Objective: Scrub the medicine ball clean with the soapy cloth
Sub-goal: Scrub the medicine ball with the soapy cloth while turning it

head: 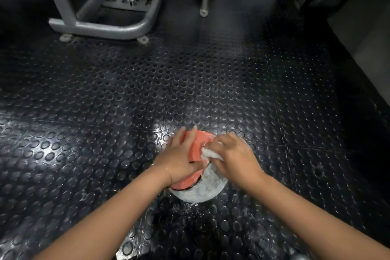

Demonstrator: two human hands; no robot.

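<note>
On the black studded rubber floor [105, 112] the medicine ball [205, 184] is seen low in the head view, orange over its far and left part, pale grey over its near and right part. Open floor is left on every side of the ball, widest to its left and beyond it and somewhat narrower to its right, where the floor is lost in shadow. Well beyond the ball and to its left a grey metal machine frame [101, 25] stands on small feet. White flecks of suds are scattered on the floor just nearer than the ball.

The left hand [181, 154] is laid flat on the ball's left side, with its fingers straight and spread over the orange part and its thumb stretched across the top. The right hand [234, 154] is set on the ball's right side, its fingers curled round a white soapy cloth [211, 154] that is pressed against the ball — this hand is blurred. Both bare forearms are stretched forward and brought together at the ball.
</note>
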